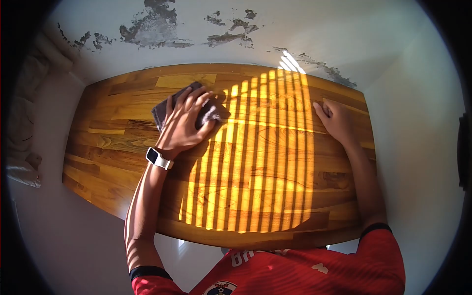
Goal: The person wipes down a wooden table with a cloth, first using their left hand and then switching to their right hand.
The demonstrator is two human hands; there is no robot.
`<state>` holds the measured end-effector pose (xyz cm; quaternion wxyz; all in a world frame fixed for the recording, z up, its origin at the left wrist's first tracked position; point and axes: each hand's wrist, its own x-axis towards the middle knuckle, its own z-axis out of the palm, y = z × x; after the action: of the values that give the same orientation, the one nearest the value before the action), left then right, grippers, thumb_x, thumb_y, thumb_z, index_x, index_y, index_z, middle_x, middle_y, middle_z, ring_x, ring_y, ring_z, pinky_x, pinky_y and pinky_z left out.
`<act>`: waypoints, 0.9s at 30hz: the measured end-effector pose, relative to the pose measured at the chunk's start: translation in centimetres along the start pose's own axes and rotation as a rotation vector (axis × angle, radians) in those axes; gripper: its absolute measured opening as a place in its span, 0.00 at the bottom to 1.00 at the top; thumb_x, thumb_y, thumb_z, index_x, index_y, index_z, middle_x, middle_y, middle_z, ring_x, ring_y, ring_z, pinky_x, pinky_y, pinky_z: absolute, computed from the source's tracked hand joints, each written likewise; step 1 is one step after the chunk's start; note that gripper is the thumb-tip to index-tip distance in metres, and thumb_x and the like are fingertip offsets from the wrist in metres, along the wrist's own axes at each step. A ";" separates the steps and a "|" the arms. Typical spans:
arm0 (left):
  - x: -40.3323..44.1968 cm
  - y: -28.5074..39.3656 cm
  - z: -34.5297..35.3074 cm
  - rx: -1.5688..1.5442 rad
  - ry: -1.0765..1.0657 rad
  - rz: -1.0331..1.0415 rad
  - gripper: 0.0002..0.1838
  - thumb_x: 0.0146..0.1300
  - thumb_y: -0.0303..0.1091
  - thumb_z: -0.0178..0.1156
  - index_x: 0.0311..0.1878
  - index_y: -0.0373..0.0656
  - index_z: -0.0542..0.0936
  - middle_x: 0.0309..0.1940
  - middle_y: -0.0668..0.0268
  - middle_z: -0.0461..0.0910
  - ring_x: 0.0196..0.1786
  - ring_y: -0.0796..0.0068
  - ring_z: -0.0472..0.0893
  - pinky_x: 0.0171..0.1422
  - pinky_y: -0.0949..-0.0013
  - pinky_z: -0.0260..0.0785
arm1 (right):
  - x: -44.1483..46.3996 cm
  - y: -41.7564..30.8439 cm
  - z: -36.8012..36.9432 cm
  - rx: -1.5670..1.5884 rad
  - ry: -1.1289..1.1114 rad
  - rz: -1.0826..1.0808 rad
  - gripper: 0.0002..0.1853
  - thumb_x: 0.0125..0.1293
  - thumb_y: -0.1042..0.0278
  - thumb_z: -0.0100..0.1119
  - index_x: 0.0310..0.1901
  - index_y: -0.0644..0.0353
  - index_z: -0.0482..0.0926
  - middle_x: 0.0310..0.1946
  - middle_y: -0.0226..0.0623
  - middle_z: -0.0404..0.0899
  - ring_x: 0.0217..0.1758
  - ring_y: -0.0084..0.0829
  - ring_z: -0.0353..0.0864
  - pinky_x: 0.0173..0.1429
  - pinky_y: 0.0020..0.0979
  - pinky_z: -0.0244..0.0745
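Note:
My left hand [183,123], with a smartwatch on its wrist, presses down on a dark folded cloth [159,114] towards the left of the wooden tabletop [110,140]. Its fingers lie across the cloth, and the cloth shows on both sides of them. On the right part of the same tabletop rests my right hand [337,119], its fingers curled in and the thumb beside them. I see nothing held in it.
A wall [290,29] with peeling, grey-patched paint runs along the tabletop's far edge. Striped sunlight falls across the middle of the wood. At the far left, pale fabric [24,113] hangs or lies beyond the table's end.

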<state>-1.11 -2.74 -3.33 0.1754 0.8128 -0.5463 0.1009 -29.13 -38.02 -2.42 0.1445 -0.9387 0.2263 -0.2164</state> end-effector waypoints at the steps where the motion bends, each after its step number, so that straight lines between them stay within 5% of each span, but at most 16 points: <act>1: -0.1 -0.9 -0.2 0.028 0.026 -0.023 0.40 0.67 0.57 0.61 0.81 0.59 0.68 0.82 0.62 0.66 0.84 0.48 0.62 0.87 0.37 0.48 | 1.5 0.0 0.6 -0.004 0.006 -0.013 0.28 0.77 0.52 0.66 0.24 0.60 0.68 0.17 0.40 0.67 0.21 0.41 0.68 0.30 0.43 0.64; 5: -1.2 -2.8 -1.4 0.091 0.001 -0.231 0.37 0.70 0.53 0.63 0.81 0.57 0.69 0.83 0.64 0.65 0.86 0.50 0.59 0.88 0.39 0.44 | 7.8 1.3 4.5 -0.015 0.090 -0.126 0.30 0.77 0.45 0.63 0.22 0.59 0.71 0.15 0.42 0.69 0.19 0.43 0.70 0.29 0.45 0.66; 15: -1.4 0.8 -0.8 0.086 -0.032 -0.138 0.34 0.71 0.52 0.59 0.79 0.57 0.71 0.83 0.60 0.62 0.85 0.43 0.59 0.84 0.21 0.42 | 12.5 0.2 6.5 -0.079 0.096 -0.025 0.35 0.81 0.40 0.54 0.20 0.59 0.79 0.11 0.43 0.67 0.15 0.42 0.70 0.29 0.45 0.67; 19: -1.3 3.7 -0.2 0.015 -0.057 -0.017 0.34 0.71 0.54 0.58 0.79 0.60 0.71 0.83 0.61 0.63 0.86 0.46 0.58 0.85 0.21 0.39 | 12.7 0.4 6.8 -0.076 0.102 -0.010 0.35 0.81 0.39 0.54 0.20 0.59 0.80 0.11 0.43 0.68 0.15 0.41 0.70 0.30 0.45 0.68; 23: -1.0 0.2 -0.6 0.074 -0.057 -0.069 0.39 0.67 0.63 0.55 0.78 0.58 0.74 0.83 0.62 0.66 0.85 0.48 0.61 0.87 0.36 0.47 | 12.7 0.6 6.8 -0.078 0.067 0.014 0.35 0.81 0.39 0.53 0.22 0.60 0.82 0.13 0.45 0.71 0.17 0.44 0.73 0.32 0.47 0.69; 27: -2.0 -4.7 -1.6 0.104 0.025 -0.278 0.33 0.72 0.57 0.57 0.78 0.59 0.73 0.83 0.64 0.65 0.87 0.49 0.57 0.87 0.30 0.40 | 12.5 0.3 6.6 -0.055 0.071 0.004 0.32 0.82 0.40 0.53 0.28 0.60 0.85 0.16 0.47 0.74 0.21 0.47 0.76 0.34 0.48 0.71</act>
<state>2.50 1.20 -3.40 0.1522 0.8872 -0.4205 0.1139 -16.11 -43.24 -3.95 0.1108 -0.9335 0.2392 -0.2431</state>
